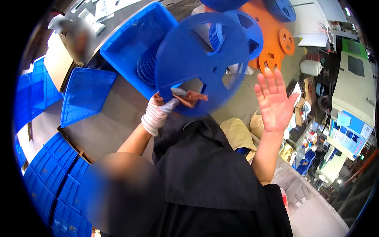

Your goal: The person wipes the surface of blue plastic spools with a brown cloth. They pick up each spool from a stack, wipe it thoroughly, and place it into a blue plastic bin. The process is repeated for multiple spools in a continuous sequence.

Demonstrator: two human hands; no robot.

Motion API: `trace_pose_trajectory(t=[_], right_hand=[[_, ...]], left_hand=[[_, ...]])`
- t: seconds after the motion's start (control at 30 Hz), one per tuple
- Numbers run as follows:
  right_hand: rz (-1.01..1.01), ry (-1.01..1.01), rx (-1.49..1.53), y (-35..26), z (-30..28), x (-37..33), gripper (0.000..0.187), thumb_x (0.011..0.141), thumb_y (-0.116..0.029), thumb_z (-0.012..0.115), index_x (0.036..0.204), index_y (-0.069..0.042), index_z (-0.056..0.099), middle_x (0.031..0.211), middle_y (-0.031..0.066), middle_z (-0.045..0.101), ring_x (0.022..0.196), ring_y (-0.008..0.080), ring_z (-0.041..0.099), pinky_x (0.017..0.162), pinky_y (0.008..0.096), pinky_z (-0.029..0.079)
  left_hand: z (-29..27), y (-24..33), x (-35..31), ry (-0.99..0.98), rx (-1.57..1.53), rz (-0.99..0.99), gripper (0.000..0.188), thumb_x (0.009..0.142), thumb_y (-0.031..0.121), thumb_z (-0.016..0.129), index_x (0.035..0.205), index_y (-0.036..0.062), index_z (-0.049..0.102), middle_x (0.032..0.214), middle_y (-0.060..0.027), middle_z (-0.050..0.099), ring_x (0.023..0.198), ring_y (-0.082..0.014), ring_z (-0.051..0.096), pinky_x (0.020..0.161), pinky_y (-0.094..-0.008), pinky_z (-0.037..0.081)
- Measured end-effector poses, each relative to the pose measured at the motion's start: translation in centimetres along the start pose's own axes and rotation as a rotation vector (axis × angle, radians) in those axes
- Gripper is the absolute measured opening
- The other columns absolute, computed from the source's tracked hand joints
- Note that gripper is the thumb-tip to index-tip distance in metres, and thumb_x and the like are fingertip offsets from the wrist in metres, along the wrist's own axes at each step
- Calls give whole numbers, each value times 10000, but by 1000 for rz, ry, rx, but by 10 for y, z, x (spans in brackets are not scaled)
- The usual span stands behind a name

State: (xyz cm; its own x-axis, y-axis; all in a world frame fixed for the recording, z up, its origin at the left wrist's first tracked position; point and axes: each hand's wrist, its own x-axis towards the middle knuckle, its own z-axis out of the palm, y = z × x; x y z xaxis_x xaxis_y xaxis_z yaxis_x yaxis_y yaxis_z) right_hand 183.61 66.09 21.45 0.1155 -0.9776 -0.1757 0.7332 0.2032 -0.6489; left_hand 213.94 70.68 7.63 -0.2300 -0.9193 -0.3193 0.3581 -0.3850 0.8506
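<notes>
My left hand (157, 112), in a pale striped glove with bare fingertips showing, grips the lower left rim of a large blue plastic reel (183, 55). The reel is tilted up in front of me and has cut-out windows. A crumpled reddish-brown cloth (191, 98) lies against the reel by my left fingers; whether they pinch it too, I cannot tell. My bare right hand (273, 100) is raised to the right of the reel, palm showing and fingers stretched out, touching nothing. Behind the reel, a blue bin (126, 35) holds several blue discs (147, 65).
Further blue reels (252, 33) and orange reels (286, 41) sit on an orange surface (252, 15) at the back. Stacked blue crates (47, 170) stand at lower left, near another blue bin (87, 93). A beige cloth bundle (239, 136) is beside my right arm.
</notes>
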Motion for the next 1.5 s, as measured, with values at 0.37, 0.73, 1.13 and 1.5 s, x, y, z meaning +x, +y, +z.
trace_pose_trajectory(t=[0.37,0.73,1.13,1.5], right_hand=[[-58,511,-310,28,-45,-10,457,1002,-385,398,1253,-15,494,1269,162,548,1164,278,529,992,407,423],[-243,-644,-2168,98,32,33,931,658,-573,724,1422,-161,386,1417,146,395,1373,330,290,1099,597,178],[238,256,-1180,133,-64,93,287,925,-298,604,1008,-24,614,811,23,578,613,101,515,598,260,436],[350,206,-904,214,-130,263,371,962,-368,536,974,3,526,780,55,541,571,110,481,587,284,439]], left_hand=[[-44,-22,-27,187,-748,-93,297,784,160,757,1011,57,595,1003,-94,643,945,-234,638,844,-370,548],[-98,22,-11,153,-640,-72,339,794,239,733,1045,62,589,1021,-123,651,947,-270,641,859,-421,538],[-147,-50,63,572,-323,-294,303,878,365,658,978,110,530,884,-24,561,787,-137,535,699,-288,458],[-174,-216,56,1028,-317,-506,265,851,184,649,1050,73,514,1017,-59,570,888,-175,536,769,-333,461]])
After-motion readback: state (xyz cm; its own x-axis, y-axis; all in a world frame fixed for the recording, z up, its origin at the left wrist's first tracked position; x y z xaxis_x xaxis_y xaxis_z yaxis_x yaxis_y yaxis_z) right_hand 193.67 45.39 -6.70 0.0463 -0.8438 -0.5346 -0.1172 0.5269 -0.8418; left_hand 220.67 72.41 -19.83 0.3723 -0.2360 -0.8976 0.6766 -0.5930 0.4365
